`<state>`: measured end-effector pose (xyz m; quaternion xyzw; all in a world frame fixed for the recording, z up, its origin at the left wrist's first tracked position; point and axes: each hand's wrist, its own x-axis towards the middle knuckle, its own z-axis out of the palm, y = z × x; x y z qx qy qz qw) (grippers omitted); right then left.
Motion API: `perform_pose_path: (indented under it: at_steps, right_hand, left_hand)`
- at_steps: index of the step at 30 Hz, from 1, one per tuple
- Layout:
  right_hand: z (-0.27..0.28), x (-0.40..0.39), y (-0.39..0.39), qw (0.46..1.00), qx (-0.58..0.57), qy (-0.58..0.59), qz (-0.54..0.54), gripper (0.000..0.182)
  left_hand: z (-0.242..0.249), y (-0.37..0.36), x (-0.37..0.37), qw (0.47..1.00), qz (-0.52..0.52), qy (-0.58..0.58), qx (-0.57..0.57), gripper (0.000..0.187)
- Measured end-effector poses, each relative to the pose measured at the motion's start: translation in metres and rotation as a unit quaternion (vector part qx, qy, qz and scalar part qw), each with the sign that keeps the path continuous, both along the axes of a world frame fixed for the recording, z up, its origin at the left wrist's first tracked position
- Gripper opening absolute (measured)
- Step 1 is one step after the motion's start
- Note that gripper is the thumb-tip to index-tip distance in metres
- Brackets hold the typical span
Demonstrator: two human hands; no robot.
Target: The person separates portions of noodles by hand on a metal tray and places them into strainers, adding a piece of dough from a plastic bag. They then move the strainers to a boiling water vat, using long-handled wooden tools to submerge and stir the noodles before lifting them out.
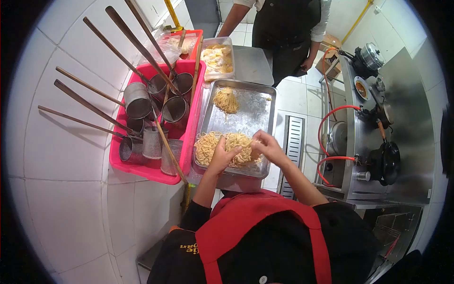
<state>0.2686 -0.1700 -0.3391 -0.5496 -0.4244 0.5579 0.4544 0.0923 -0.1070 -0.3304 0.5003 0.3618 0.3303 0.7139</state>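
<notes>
Both of my hands are at a clump of pale noodles (pixel 239 143) over the near part of a metal tray (pixel 255 113). My left hand (pixel 222 157) is on the left side of the clump, its thumb stretched across the strands and its fingers partly hidden. On the right side, my right hand (pixel 267 147) has its fingers curled into the strands. Another heap of noodles (pixel 206 147) lies in the tray's near left corner, beside my left hand. A smaller yellow noodle bundle (pixel 226 100) rests toward the far end.
A pink bin (pixel 196 94) left of the tray holds several long-handled noodle strainers (pixel 137 100). Behind the tray is a plastic container (pixel 218 59) with floured yellow food. A person in a dark apron (pixel 283 33) stands beyond. Pans (pixel 390 163) sit on the steel stove at right.
</notes>
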Motion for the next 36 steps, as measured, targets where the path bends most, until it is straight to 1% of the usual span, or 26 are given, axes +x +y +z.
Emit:
perform_pose_path:
  at_steps: [1, 4, 5, 7, 8, 9, 10, 13, 16, 17, 19, 20, 21, 22, 23, 25, 26, 28, 29, 30, 31, 32, 33, 34, 35, 36]
  right_hand:
    - [-0.001, 0.003, 0.002, 0.999, 0.028, 0.019, -0.037, 0.015]
    - [0.012, 0.013, 0.003, 0.993, 0.085, 0.078, -0.031, 0.015]
    - [0.016, 0.015, 0.002, 0.990, 0.084, 0.112, -0.002, 0.017]
    - [0.026, 0.003, -0.002, 0.991, 0.072, 0.112, 0.003, 0.019]
    - [0.034, -0.007, -0.002, 0.991, 0.066, 0.113, 0.005, 0.021]
    - [0.044, -0.018, -0.002, 0.990, 0.121, -0.063, -0.025, 0.026]
    - [0.040, -0.020, -0.001, 0.987, 0.109, -0.116, -0.006, 0.026]
    - [0.018, -0.017, 0.002, 0.953, 0.091, -0.286, 0.046, 0.026]
    - [0.001, -0.008, 0.000, 0.901, 0.130, -0.412, 0.043, 0.025]
    - [-0.001, -0.005, 0.000, 0.897, 0.108, -0.425, 0.059, 0.026]
    - [-0.011, 0.002, 0.003, 0.949, 0.086, -0.295, 0.073, 0.029]
    - [-0.008, 0.003, 0.006, 0.967, 0.075, -0.228, 0.080, 0.031]
    - [-0.004, 0.003, 0.008, 0.994, 0.060, -0.083, 0.046, 0.033]
    - [0.001, 0.002, 0.008, 0.997, 0.042, 0.065, 0.010, 0.036]
    - [0.013, -0.001, 0.009, 0.977, 0.024, 0.211, -0.028, 0.038]
    - [0.051, -0.010, 0.012, 0.986, 0.059, 0.151, -0.034, 0.034]
    - [0.067, -0.015, 0.013, 0.989, 0.076, 0.119, -0.037, 0.032]
    - [0.085, -0.020, 0.015, 0.993, 0.107, -0.053, 0.005, 0.027]
    - [0.100, -0.019, 0.018, 0.983, 0.120, -0.127, 0.047, 0.025]
    - [0.115, -0.019, 0.020, 0.967, 0.132, -0.200, 0.089, 0.023]
    - [0.132, -0.020, 0.019, 0.943, 0.202, -0.254, 0.072, 0.017]
    - [0.149, -0.019, 0.015, 0.948, 0.214, -0.227, 0.063, 0.019]
    - [0.165, -0.018, 0.011, 0.952, 0.226, -0.199, 0.055, 0.021]
    - [0.171, -0.016, 0.007, 0.955, 0.237, -0.171, 0.048, 0.023]
    - [0.168, -0.012, 0.007, 0.953, 0.260, -0.145, 0.050, 0.035]
    - [0.169, -0.010, 0.007, 0.951, 0.249, -0.176, 0.056, 0.040]
  left_hand:
    - [0.003, -0.001, 0.000, 0.999, 0.006, -0.005, 0.035, 0.028]
    - [-0.016, 0.005, -0.010, 0.996, -0.051, 0.032, 0.059, 0.023]
    - [-0.013, 0.006, -0.012, 0.992, -0.060, 0.097, 0.056, 0.021]
    - [-0.006, 0.007, -0.013, 0.971, -0.079, 0.222, 0.049, 0.017]
    - [-0.006, 0.005, -0.010, 0.976, -0.057, 0.180, 0.111, 0.017]
    - [-0.008, 0.002, -0.005, 0.975, -0.034, 0.138, 0.173, 0.016]
    - [-0.008, 0.000, -0.003, 0.968, -0.011, 0.095, 0.233, 0.016]
    - [0.009, 0.002, -0.005, 0.965, -0.022, 0.054, 0.257, 0.012]
    - [0.054, -0.012, -0.005, 0.997, -0.033, -0.058, 0.024, 0.013]
    - [0.058, -0.013, -0.006, 0.997, -0.040, -0.066, 0.032, 0.015]
    - [0.063, -0.011, -0.008, 0.994, -0.051, -0.083, 0.052, 0.019]
    - [0.061, -0.009, -0.008, 0.995, -0.050, -0.062, 0.057, 0.020]
    - [0.057, -0.006, -0.008, 0.996, -0.048, -0.040, 0.062, 0.021]
    - [0.052, -0.004, -0.009, 0.996, -0.047, -0.018, 0.067, 0.022]
    - [0.042, -0.004, -0.009, 0.997, -0.043, 0.009, 0.068, 0.025]
    - [0.018, -0.007, -0.007, 0.995, -0.037, 0.063, 0.070, 0.030]
    - [0.010, -0.008, -0.005, 0.977, -0.063, 0.100, 0.178, 0.032]
    - [-0.003, -0.010, 0.000, 0.900, -0.107, 0.169, 0.387, 0.036]
    - [-0.012, -0.009, 0.009, 0.893, -0.161, 0.293, 0.301, 0.034]
    - [-0.011, -0.007, 0.010, 0.884, -0.170, 0.311, 0.307, 0.033]
    - [-0.009, -0.006, 0.009, 0.873, -0.179, 0.329, 0.312, 0.032]
    - [-0.007, -0.005, 0.009, 0.863, -0.188, 0.346, 0.317, 0.032]
    - [-0.026, -0.003, 0.011, 0.899, -0.172, 0.306, 0.262, 0.029]
    - [-0.042, 0.001, 0.008, 0.896, -0.163, 0.265, 0.318, 0.031]
    - [-0.043, 0.005, 0.005, 0.888, -0.154, 0.224, 0.371, 0.032]
    - [-0.044, 0.007, 0.003, 0.876, -0.143, 0.181, 0.424, 0.033]
